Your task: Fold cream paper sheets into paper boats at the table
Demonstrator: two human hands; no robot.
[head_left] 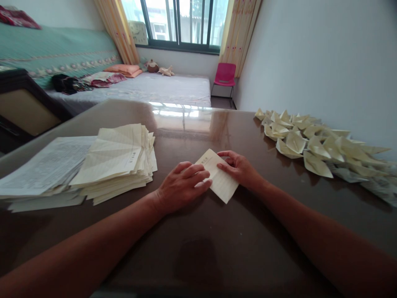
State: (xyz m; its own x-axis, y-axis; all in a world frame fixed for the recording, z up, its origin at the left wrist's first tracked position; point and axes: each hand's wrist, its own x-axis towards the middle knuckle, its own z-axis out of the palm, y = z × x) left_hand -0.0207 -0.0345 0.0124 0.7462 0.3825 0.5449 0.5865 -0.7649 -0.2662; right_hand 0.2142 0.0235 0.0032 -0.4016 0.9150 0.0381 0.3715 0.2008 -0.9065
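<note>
A folded sheet of cream paper (223, 182) lies at an angle between my hands, just above or on the dark table; a few printed characters show near its top corner. My right hand (237, 166) pinches its right edge, thumb on top and fingers at the far side. At the left edge, my left hand (186, 182) has its fingers bent over the paper, with the thumb close below them. The underside of the sheet is hidden. Left of my hands stands a thick stack of cream lined paper (114, 155), its top sheet creased.
White printed sheets (52, 165) lie beside the stack on the glossy brown table (198, 244). Many folded paper boats (316, 145) are heaped along the right side by the wall. Beyond the table are a bed (173, 89) and a pink chair (225, 75).
</note>
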